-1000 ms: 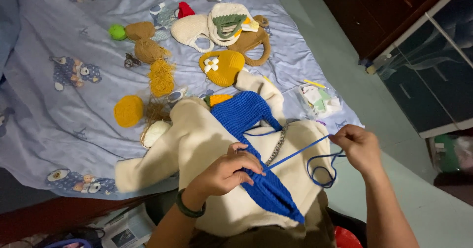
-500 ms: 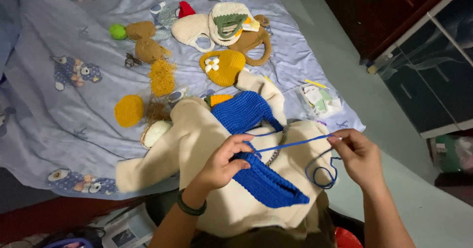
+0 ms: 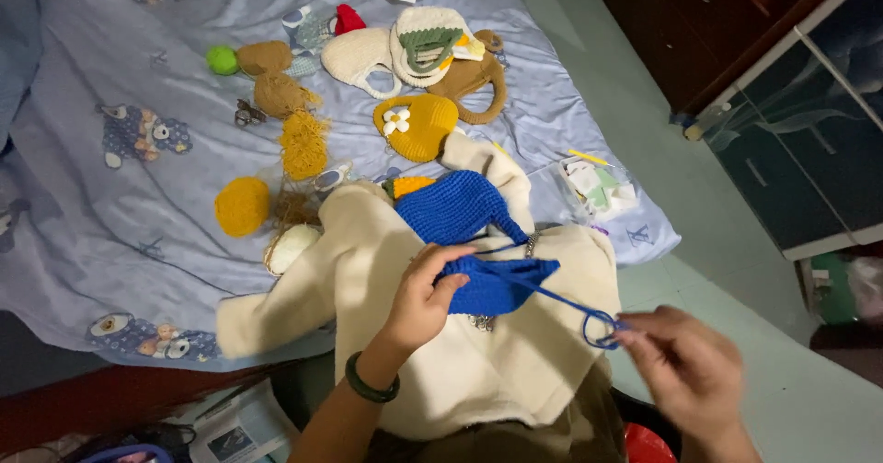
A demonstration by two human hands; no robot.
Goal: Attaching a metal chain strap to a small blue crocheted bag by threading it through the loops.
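Note:
My left hand (image 3: 425, 296) grips a blue crocheted piece (image 3: 492, 281) that lies on a cream fluffy garment (image 3: 515, 371) over my lap. A second blue crocheted piece (image 3: 455, 207) sits just above it on the garment. A blue yarn strand (image 3: 561, 299) runs from the held piece down to my right hand (image 3: 685, 371), which pinches a loop of that yarn at its fingertips. A dark bangle circles my left wrist. A metal chain shows beside the blue piece.
A blue sheet (image 3: 110, 224) holds several crocheted bags: a yellow one with a white flower (image 3: 416, 125), cream ones (image 3: 363, 57), a brown one (image 3: 474, 81). Yarn balls, yellow (image 3: 242, 205) and green (image 3: 222, 59), lie left. A clear bag of scraps (image 3: 598, 187) lies right; a glass-fronted cabinet (image 3: 809, 150) stands beyond.
My right hand has pulled the yarn down and to the right, drawing the strand tight. The blue piece under my left hand has bunched up shorter.

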